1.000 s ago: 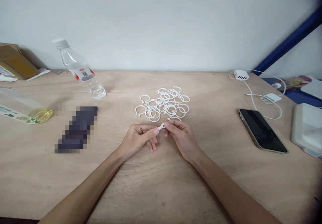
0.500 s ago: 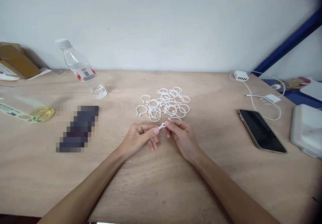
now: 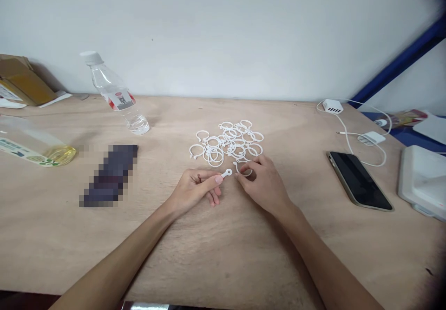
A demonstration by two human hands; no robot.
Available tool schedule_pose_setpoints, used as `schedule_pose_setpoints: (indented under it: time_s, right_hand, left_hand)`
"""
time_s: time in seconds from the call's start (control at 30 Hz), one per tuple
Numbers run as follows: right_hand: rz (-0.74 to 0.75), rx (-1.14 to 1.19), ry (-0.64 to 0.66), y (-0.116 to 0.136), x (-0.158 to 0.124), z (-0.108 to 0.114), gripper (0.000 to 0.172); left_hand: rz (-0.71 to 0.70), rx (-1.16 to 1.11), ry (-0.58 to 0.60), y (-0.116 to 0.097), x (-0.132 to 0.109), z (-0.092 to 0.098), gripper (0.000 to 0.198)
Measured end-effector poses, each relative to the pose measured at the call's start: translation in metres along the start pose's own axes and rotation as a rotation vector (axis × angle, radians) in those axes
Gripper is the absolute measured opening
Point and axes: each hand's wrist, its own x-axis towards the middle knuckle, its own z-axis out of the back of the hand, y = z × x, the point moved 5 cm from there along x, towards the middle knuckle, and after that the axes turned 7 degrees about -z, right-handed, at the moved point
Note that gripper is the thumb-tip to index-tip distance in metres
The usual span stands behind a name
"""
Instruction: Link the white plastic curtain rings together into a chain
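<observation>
My left hand (image 3: 197,189) is closed, pinching a small white plastic piece with a round eyelet (image 3: 228,172) between thumb and fingers; its other end is hidden in the grip. The eyelet points right. My right hand (image 3: 266,182) is beside it, thumb and index finger apart around the near edge of a white plastic ring (image 3: 248,174). This ring lies at the near side of a loose pile of thin white plastic rings (image 3: 216,156), several of them overlapping, some with gaps and small knobbed ends. Whether the right fingertips touch the ring is unclear.
On the wooden table (image 3: 195,259), a clear water bottle (image 3: 120,97) and an oil bottle (image 3: 38,149) are at left, near a pixelated dark object (image 3: 109,175). A phone (image 3: 360,180), charger (image 3: 332,106), cables and a white box (image 3: 423,180) lie right. A wall (image 3: 223,36) rises behind.
My right hand has let go of the eyelet piece and moved right to the nearest ring. My left hand keeps its pinch on the piece, almost unmoved.
</observation>
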Motion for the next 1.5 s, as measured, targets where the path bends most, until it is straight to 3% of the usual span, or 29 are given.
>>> schedule_pose_setpoints:
  time_s: [0.1,0.2,0.33,0.4,0.47,0.53,0.63,1.37,1.5]
  right_hand:
    - [0.031,0.097,-0.010,0.002,0.001,-0.001,0.012]
    - [-0.054,0.349,-0.031,0.003,0.002,0.005,0.010]
    - [-0.248,0.823,0.133,0.004,0.002,0.002,0.021]
    - [-0.290,0.991,0.236,0.007,0.001,-0.003,0.023]
    - [-0.293,1.073,0.309,0.011,-0.001,-0.007,0.023]
    - [-0.273,1.100,0.343,0.014,-0.003,-0.011,0.022]
    - [-0.256,1.104,0.366,0.016,-0.005,-0.014,0.022]
    - [-0.185,1.100,0.397,0.020,-0.007,-0.019,0.018]
    - [-0.263,1.169,0.433,0.019,-0.009,-0.020,0.018]
  left_hand:
    - [0.005,0.004,-0.003,-0.001,0.000,0.000,0.040]
    - [0.012,0.035,-0.014,-0.003,0.000,-0.001,0.039]
    - [-0.013,0.173,-0.052,-0.005,-0.003,-0.004,0.040]
    - [-0.121,0.381,-0.122,-0.008,-0.007,-0.002,0.040]
    - [-0.326,0.705,-0.174,-0.014,-0.011,-0.003,0.037]
    - [-0.548,0.943,-0.172,-0.019,-0.017,-0.009,0.038]
    - [-0.696,1.100,-0.130,-0.021,-0.020,-0.015,0.033]
    - [-0.689,1.146,-0.008,-0.024,-0.020,-0.021,0.051]
    - [-0.730,1.080,-0.103,-0.029,-0.022,-0.018,0.032]
